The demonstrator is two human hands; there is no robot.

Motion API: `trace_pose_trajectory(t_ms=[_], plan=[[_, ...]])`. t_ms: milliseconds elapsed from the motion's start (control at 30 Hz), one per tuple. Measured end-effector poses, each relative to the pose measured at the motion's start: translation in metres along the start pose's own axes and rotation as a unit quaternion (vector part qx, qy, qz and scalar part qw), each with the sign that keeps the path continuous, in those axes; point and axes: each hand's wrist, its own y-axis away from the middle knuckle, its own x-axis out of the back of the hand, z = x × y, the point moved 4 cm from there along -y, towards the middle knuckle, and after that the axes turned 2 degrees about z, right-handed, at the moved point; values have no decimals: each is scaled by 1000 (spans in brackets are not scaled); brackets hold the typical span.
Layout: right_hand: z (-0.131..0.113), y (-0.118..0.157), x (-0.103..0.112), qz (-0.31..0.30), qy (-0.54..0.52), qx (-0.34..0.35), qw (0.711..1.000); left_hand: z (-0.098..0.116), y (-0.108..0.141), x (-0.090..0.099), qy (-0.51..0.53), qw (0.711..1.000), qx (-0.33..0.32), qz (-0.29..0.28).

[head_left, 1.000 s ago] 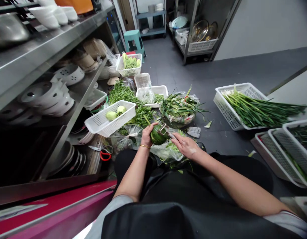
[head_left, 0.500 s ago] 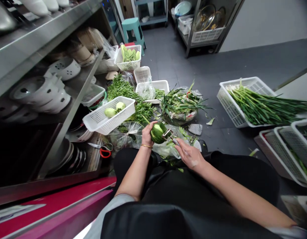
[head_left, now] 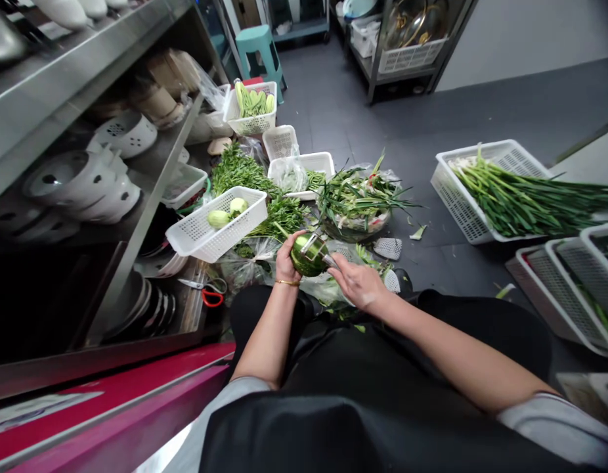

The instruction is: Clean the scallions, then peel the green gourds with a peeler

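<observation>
A round dark green vegetable [head_left: 308, 261] with paler peeled strips is in my left hand [head_left: 286, 261], whose fingers wrap its left side. My right hand [head_left: 358, 282] is closed round the handle of a metal peeler [head_left: 314, 244]; the peeler's head lies across the top of the vegetable. Beyond my left hand, a white perforated basket [head_left: 193, 238] holds pale green peeled vegetables [head_left: 218, 219]. Below the vegetable, a clear plastic bag [head_left: 324, 289] with green scraps lies between my legs.
Leafy greens [head_left: 239, 172] and a heap of trimmings [head_left: 358, 200] lie ahead. Long green stalks [head_left: 525, 194] fill a basket [head_left: 456, 203] at right. Red-handled scissors [head_left: 212, 298] rest on the lower shelf [head_left: 190, 315] at left. A teal stool [head_left: 257, 43] stands at the back.
The peeler has moved left and away from me, from the vegetable's right side onto its top. My right hand has shifted left with it. The camera view has tilted slightly.
</observation>
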Motion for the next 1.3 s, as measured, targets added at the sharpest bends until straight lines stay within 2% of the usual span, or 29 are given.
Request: trace_pose_trajectory(t_ms=[100, 167, 233, 267, 333, 433, 500, 567, 667, 700, 767, 833, 933, 1033, 1167, 1300], plan=[[13, 23, -30, 12, -1, -4, 1000, -2, -2, 1, 88, 995, 32, 26], [37, 41, -51, -22, 7, -23, 999, -3, -5, 3, 148, 986, 64, 45], [59, 51, -61, -66, 23, -50, 996, -3, -9, 5, 191, 976, 82, 61], [65, 51, -59, -72, 30, -62, 995, -3, -10, 5, 206, 973, 86, 64], [63, 41, -41, -33, 28, -64, 997, -4, -10, 2, 230, 966, 96, 64], [33, 17, -14, 42, -1, -1, 999, -9, -6, -5, 266, 955, 119, 56], [18, 10, -14, 55, -5, 27, 998, -12, -2, -9, 283, 949, 128, 54], [23, 18, -28, 47, -3, 19, 999, -13, -1, -9, 288, 948, 128, 52], [54, 43, -55, 14, -42, 6, 999, -9, -3, -5, 270, 959, 90, 9], [65, 50, -58, 6, -60, 9, 998, -6, -4, -4, 254, 965, 63, -14], [76, 53, -49, 8, -83, 20, 996, 0, -5, -3, 203, 978, 2, -57], [70, 41, -26, 26, -70, 44, 996, 3, -3, -5, 138, 986, -33, -90], [44, 10, 8, 27, -13, 63, 998, 5, 3, -10, 63, 990, -49, -117], [23, -11, 22, 7, 34, 35, 999, 11, 8, -9, 16, 991, -78, -103], [17, -2, 14, -1, 20, 13, 1000, 16, 15, -9, -28, 989, -104, -104], [32, 38, -17, 32, -38, 5, 999, 11, 14, -12, -4, 990, -77, -117]])
